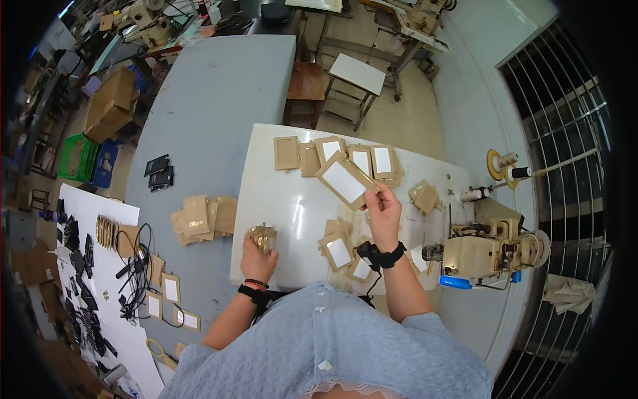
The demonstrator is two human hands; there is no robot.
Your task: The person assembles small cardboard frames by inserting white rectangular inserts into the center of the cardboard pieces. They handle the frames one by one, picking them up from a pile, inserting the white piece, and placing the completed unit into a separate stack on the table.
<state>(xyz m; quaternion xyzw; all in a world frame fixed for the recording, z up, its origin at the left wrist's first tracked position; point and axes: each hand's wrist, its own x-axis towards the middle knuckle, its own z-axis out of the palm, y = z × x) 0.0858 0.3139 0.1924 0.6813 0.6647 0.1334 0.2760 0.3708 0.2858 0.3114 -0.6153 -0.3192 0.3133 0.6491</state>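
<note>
Right hand has its fingers pinching the near right end of a tan frame with a white panel, over the white counter, while the left hand curls its fingers round a gold-edged bundle at near left. That end-only grip looks kinda sketchy: a slip could knock the far tan pieces, and a loose left hold might spill the bundle.

The shirt is light blue and puckered, with short sleeves, white buttons down its middle and white lace along its neckline. Beyond the shirt's left sleeve, the left hand wears a black wrist strap and a dark beaded bracelet; beyond its right sleeve, the right hand wears a black band, boxy black module and cable.
</note>
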